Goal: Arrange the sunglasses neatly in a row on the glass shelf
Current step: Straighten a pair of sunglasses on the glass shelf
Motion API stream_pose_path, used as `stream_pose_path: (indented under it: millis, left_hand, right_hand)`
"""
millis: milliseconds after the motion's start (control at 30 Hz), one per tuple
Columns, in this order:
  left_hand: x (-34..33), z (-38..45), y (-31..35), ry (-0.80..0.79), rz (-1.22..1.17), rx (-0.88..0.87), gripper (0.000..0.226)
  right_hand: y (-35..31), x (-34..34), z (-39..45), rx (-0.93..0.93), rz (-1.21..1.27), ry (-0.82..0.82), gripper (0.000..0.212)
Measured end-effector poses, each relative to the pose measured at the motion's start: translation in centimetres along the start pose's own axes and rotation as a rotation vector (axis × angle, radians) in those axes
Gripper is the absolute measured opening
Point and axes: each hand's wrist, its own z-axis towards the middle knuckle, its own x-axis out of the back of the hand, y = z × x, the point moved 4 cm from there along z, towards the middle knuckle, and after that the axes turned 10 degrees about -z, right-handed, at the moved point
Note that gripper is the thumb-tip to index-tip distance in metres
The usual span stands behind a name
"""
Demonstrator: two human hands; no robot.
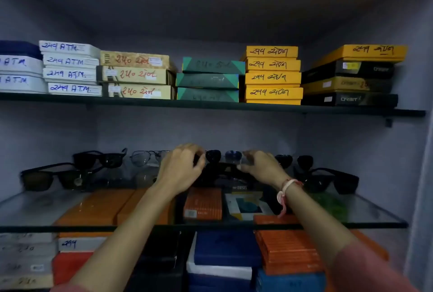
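- Fingers [199, 161] of left hand [181, 170] curled narrow around one end of a dark pair of sunglasses [221, 171] at the middle of the glass shelf [35, 209].
- Fingers [243, 167] of right hand [262, 166] pinched on the other end of that same pair; exact contact blurred.
- Pair held low over the glass shelf, toward its back; touching the glass or not, cannot tell.
- Behind the held pair, near the back wall: two dark round lenses [223, 155].
- Left of the hands on the glass shelf: thin wire-framed glasses [143, 158], then black sunglasses [100, 159], then a brown-lensed pair [54, 179] nearest the left wall.
- Right of the hands on the glass shelf: a dark round-lensed pair [295, 160] and a large black pair [332, 180].
- Pink thread band [284, 194] on the right wrist.
- Above the glass shelf: upper shelf [210, 105] stacked with white, tan, green, yellow and black boxes [273, 77], handwritten labels on many.
- Below the glass shelf: orange, blue and white boxes [287, 252], seen partly through the glass.
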Motion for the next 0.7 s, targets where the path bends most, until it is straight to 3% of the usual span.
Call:
stream_pose_path:
  millis: [100, 200, 400, 567, 700]
  left_hand:
    - [-1.3, 1.0, -0.4, -0.048, -0.024, 0.033, 0.028]
    - [-2.2, 1.1, -0.7, -0.098, -0.02, 0.051, 0.03]
    - [-1.9, 1.5, -0.4, 0.01, -0.059, 0.096, 0.036]
    - [-1.8, 2.1, 0.5, -0.144, -0.141, 0.218, 0.036]
    - [-1.2, 2.1, 1.5, -0.166, -0.184, 0.227, 0.029]
  right_hand:
    - [0.6, -1.5, 1.3, -0.028, 0.027, -0.197, 0.048]
    - [1.1, -2.2, 2.0, -0.015, 0.073, -0.254, 0.034]
    - [1.4, -0.3, 1.0, 0.14, 0.086, 0.019, 0.023]
    - [1.3, 2.7, -1.1, 0.268, 0.114, 0.25, 0.022]
    - [1.4, 4.2, -2.6, 0.287, 0.095, 0.28, 0.022]
